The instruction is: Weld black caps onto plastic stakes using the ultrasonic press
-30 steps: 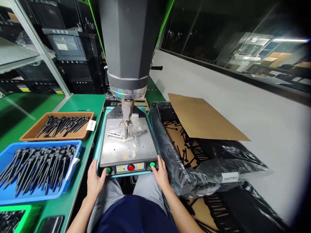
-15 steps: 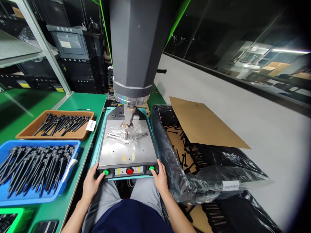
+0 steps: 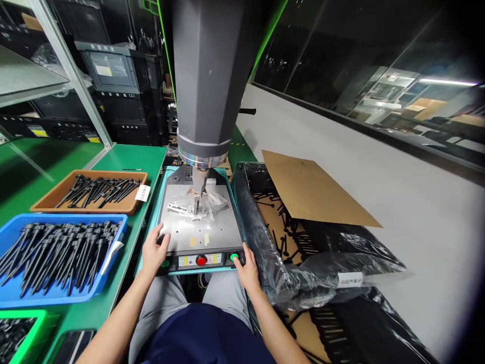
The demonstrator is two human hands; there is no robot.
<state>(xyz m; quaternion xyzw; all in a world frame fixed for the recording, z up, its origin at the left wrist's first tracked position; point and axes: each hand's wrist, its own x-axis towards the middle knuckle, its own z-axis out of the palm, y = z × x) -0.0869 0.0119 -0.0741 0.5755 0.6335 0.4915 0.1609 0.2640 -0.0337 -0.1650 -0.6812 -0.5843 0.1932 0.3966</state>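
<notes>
My left hand (image 3: 154, 250) is above the left front corner of the machine's metal plate (image 3: 220, 238), thumb and fingers apart, holding nothing. Beneath it, the left green button (image 3: 165, 263) shows in part. My right hand (image 3: 248, 268) rests at the right front corner, its thumb on the right green button (image 3: 234, 257) and its fingers spread along the side. Between the buttons sits a red button (image 3: 201, 260). The machine's grey head (image 3: 202, 76) ends in a metal tip (image 3: 199, 178) over clear plastic film (image 3: 216, 201) and metal fixture pieces on the plate.
On the green table at left stand a brown tray (image 3: 81, 206) and a blue tray (image 3: 11, 299) of black stemmed parts, plus a phone (image 3: 71, 348). At right, a plastic-lined box (image 3: 261, 237) holds black parts, partly covered by a cardboard sheet (image 3: 318, 194).
My left hand has come off the left green button and moved up and right over the plate's corner. My right thumb remains at its button. The view has shifted slightly.
</notes>
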